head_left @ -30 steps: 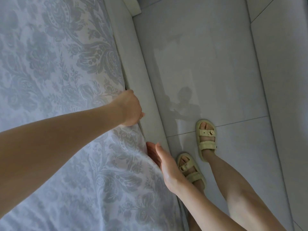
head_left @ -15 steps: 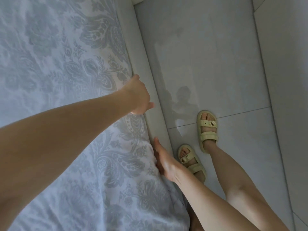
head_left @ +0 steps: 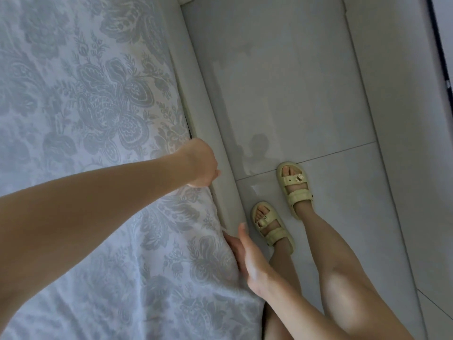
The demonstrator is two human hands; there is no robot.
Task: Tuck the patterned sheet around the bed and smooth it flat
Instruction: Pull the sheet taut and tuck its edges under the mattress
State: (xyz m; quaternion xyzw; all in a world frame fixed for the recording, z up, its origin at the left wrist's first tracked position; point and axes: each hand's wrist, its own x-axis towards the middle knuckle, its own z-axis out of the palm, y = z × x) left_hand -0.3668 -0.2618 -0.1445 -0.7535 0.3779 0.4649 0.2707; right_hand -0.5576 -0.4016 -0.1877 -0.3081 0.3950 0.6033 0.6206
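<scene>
Fingers point(head_left: 234, 244) of the right hand point(head_left: 251, 261) lie straight and together, pressed flat against the side of the patterned sheet point(head_left: 110, 106) where it drops over the bed's near edge. The thumb stands up apart from them, next to the pale bed rail point(head_left: 210, 143). The left hand point(head_left: 201, 165) reaches across the bed from the left and sits further along the same edge. It is bent down at the wrist, and its fingers go into the narrow gap between sheet and rail. They are hidden there, so whether they are gripping the cloth cannot be told.

The grey-and-white floral sheet covers the whole bed top, filling the left half of the view. It has soft wrinkles near the right hand and lies smoother further up. The rail runs alongside the sheet's edge, touching it. To its right is an open strip of glossy tiled floor point(head_left: 294, 94). The person stands there in yellow sandals point(head_left: 293, 190), one foot just beside the rail.
</scene>
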